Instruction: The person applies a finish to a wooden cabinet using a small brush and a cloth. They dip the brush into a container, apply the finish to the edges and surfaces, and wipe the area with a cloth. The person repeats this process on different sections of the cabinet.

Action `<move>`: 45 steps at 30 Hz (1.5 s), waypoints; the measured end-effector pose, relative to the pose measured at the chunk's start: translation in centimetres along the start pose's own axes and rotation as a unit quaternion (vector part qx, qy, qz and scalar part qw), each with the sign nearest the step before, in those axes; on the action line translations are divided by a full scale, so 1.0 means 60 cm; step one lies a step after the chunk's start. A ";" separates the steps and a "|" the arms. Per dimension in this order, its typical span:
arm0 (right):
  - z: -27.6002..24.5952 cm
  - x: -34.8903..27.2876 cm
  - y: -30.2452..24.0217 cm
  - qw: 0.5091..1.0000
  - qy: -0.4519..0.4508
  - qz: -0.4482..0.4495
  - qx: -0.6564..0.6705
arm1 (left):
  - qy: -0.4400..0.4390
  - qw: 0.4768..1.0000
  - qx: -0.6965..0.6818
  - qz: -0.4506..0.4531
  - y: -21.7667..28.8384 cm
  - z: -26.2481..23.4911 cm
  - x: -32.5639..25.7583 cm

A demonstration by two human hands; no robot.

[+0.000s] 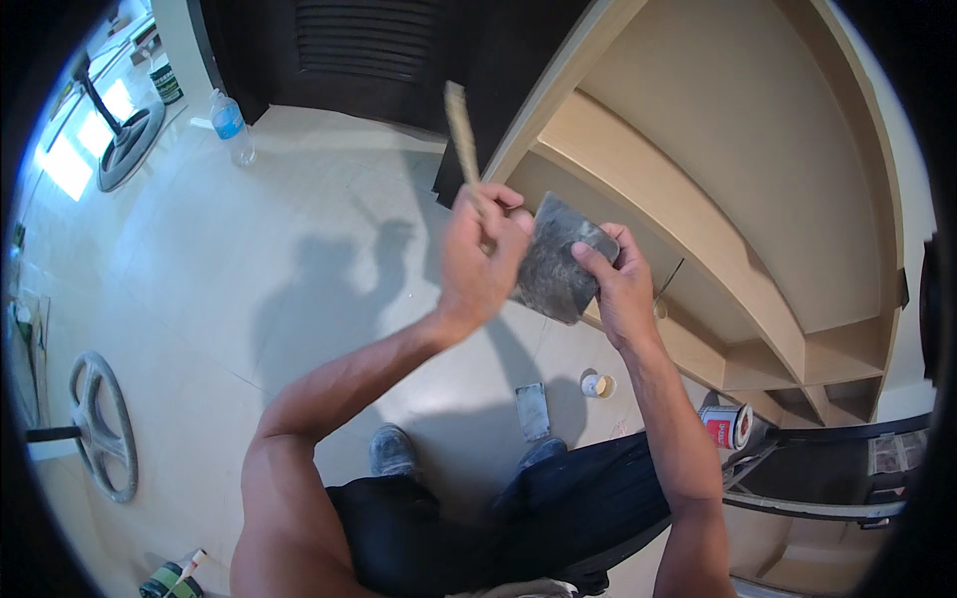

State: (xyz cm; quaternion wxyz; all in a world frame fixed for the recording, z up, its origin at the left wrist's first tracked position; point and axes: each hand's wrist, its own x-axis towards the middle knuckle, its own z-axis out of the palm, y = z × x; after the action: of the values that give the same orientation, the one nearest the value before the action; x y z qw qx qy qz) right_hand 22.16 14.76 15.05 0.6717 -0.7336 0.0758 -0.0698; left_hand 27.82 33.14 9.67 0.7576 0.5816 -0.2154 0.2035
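Note:
In my left hand (477, 264) is a thin, pale wooden stick (461, 130), gripped near its lower part, with the other end pointing up and away. Motion blurs that hand slightly, and any lower tip of the stick is hidden. My right hand (626, 294) pinches a dark grey, smeared square plate (558, 267) by its right edge, thumb on top. The plate is tilted, and my left fingers are right at its left edge; whether they touch it I cannot tell. Below, a grey flat rectangular piece (533, 411) lies on the floor near my shoes.
Pale wooden shelving (668, 189) rises at the right, close to my right hand. A dark louvred door (369, 50) stands ahead. On the floor are a small cup (596, 386), a can (726, 427), a water bottle (231, 128) and a round spoked base (103, 427).

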 end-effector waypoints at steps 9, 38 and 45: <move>0.014 -0.002 -0.051 0.912 0.044 -0.297 -0.278 | -0.161 0.967 -0.044 -0.191 0.056 0.008 -0.025; 0.092 0.080 -0.270 0.741 -0.068 -0.359 -0.563 | -0.378 0.898 -0.131 -0.186 0.149 0.050 -0.120; 0.062 0.089 -0.240 0.790 -0.017 -0.352 -0.502 | -0.379 0.898 -0.124 -0.187 0.147 0.048 -0.119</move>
State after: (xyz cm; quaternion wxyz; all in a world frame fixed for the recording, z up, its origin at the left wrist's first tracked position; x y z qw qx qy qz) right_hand 28.37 18.55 29.06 0.1392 -0.9445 -0.1748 -0.2409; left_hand 16.73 32.07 13.30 0.7087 0.5456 -0.3970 -0.2061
